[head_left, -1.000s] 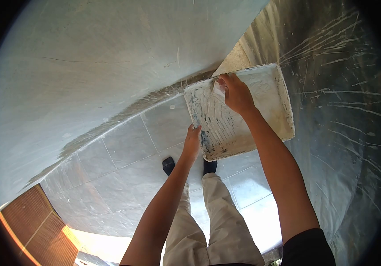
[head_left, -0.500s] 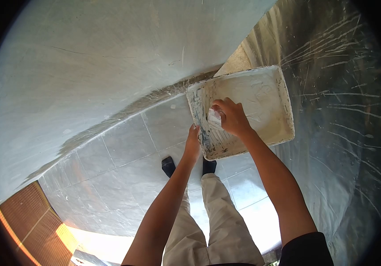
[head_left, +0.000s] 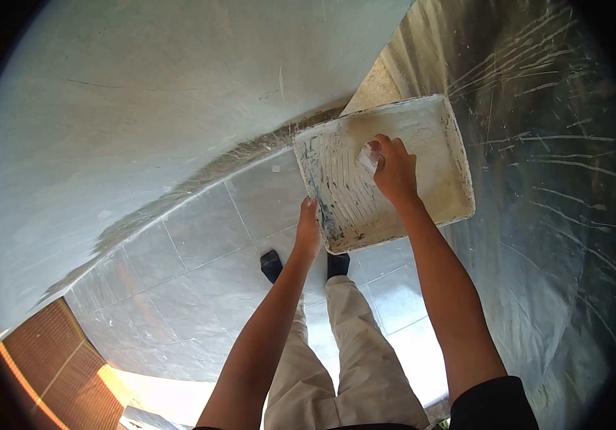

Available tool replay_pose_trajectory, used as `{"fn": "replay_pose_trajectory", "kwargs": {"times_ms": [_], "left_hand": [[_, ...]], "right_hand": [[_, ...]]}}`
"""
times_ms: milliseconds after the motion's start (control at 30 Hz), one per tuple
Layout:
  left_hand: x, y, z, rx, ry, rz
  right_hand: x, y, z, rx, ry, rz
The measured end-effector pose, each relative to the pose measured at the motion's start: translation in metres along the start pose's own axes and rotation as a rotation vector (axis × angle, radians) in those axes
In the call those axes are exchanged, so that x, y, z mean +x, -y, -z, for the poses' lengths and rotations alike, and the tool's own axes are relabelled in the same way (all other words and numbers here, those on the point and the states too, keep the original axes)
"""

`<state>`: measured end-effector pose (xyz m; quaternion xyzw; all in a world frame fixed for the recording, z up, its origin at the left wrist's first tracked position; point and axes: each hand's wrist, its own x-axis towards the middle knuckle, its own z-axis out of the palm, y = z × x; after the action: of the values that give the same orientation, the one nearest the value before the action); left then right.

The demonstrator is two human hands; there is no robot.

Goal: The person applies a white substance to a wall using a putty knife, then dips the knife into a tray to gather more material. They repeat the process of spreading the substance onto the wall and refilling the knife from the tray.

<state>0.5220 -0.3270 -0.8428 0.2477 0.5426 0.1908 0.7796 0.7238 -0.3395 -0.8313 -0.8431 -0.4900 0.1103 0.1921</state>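
A rectangular paint tray (head_left: 430,208), caked with pale paint, hangs above the floor in front of me. My left hand (head_left: 308,223) grips its left rim, with the thumb over the edge. Over the middle of the tray, my right hand (head_left: 396,168) is closed on a small whitish object (head_left: 369,158), partly hidden by the fingers; I cannot make out exactly what it is. Ribbed lines show on the tray's left part, and smooth pale paint covers the right part.
A grey wall (head_left: 179,79) rises at the upper left. Plastic sheeting (head_left: 537,193) with white streaks covers the right side. Tiled floor (head_left: 200,222) lies below, around my dark-clad feet (head_left: 271,266). An orange-brown lattice panel (head_left: 50,358) stands at the lower left.
My right hand, with the whitish object, has moved up and right, from the ribbed part toward the tray's middle. The tray and my left hand have shifted slightly up and left.
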Motion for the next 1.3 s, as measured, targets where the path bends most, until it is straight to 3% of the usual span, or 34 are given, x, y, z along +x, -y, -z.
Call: {"fn": "replay_pose_trajectory", "kwargs": {"times_ms": [167,433,933,1233,1300], "left_hand": [[0.007,0.006,0.005,0.028,0.008,-0.013],[0.004,0.005,0.004,0.072,0.023,-0.038],[0.016,0.019,0.011,0.022,0.035,-0.04],[0.001,0.01,0.006,-0.065,0.055,-0.052],[0.006,0.018,0.015,0.082,-0.049,-0.104]], "right_hand": [[-0.008,-0.014,-0.018,0.108,-0.036,0.023],[-0.031,0.017,-0.024,0.036,0.052,-0.148],[-0.057,0.043,-0.044,0.03,-0.03,-0.398],[-0.062,0.066,-0.06,0.128,-0.054,-0.359],[-0.063,0.068,-0.059,0.168,-0.039,-0.414]]}}
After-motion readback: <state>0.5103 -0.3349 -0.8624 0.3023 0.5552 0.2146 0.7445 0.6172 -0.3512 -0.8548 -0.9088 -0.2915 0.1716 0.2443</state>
